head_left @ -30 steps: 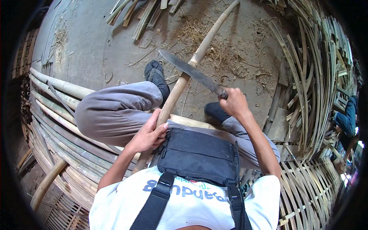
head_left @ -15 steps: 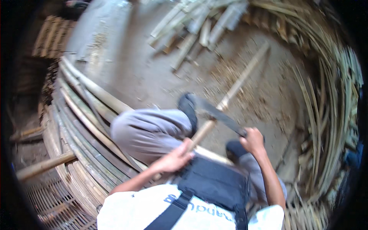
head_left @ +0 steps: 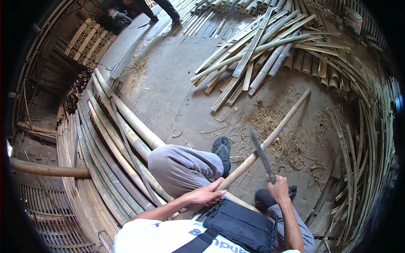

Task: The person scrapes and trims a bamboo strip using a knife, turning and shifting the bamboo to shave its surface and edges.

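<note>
In the head view, the left hand (head_left: 207,194) is closed around the near end of a long bamboo pole (head_left: 283,126), some of its fingers out of sight behind the pole. The pole slants from the person's lap to the far right, out over the floor (head_left: 168,92). The right hand (head_left: 278,189) is wrapped tightly round the handle of a long knife (head_left: 260,152), with no gap in the grip. The blade points far and a little left, crossing the pole's line; whether its edge touches the pole I cannot tell.

A black bag (head_left: 242,225) lies against the white shirt (head_left: 143,236), just nearer than the left hand. The left knee, in grey trousers (head_left: 181,166), is bent out to the left, and a dark shoe (head_left: 221,154) rests left of the pole. Pale shavings (head_left: 291,147) are scattered around the pole's far half. Thick bamboo poles (head_left: 135,120) lie side by side on the left, split strips (head_left: 253,59) are heaped on the far side, and long thin slats (head_left: 369,160) curve along the right. Far left, a co-worker's dark-clad legs (head_left: 169,9) show
</note>
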The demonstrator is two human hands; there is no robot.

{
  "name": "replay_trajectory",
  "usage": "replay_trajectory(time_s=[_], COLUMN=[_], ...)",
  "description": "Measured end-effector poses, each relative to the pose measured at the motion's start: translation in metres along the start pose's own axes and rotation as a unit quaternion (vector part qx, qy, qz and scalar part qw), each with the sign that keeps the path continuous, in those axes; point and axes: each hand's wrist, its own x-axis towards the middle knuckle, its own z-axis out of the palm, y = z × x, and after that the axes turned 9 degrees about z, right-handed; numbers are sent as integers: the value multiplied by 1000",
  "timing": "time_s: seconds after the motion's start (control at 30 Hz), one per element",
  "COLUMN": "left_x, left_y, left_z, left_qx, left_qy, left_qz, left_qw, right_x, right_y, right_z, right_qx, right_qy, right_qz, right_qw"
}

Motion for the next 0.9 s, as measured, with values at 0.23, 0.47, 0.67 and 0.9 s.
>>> replay_trajectory(time_s=[0.23, 0.47, 0.67, 0.9], left_x=[2, 4, 2, -3], left_y=[-9, -16, -10, -10], left_z=[-2, -4, -4, -3], left_qx=[-15, -3, -10, -39], left_qy=[-7, -6, -13, -15], left_qz=[2, 7, 11, -2], left_qw=[1000, 1000, 1000, 999], right_x=[-4, -20, -28, -13], right_y=[10, 4, -14, 1], right_z=[-5, -8, 2, 0], right_qx=[-22, -81, -98, -27], right_qy=[13, 23, 20, 12], right_qz=[43, 10, 11, 46], right_qw=[999, 996, 995, 998])
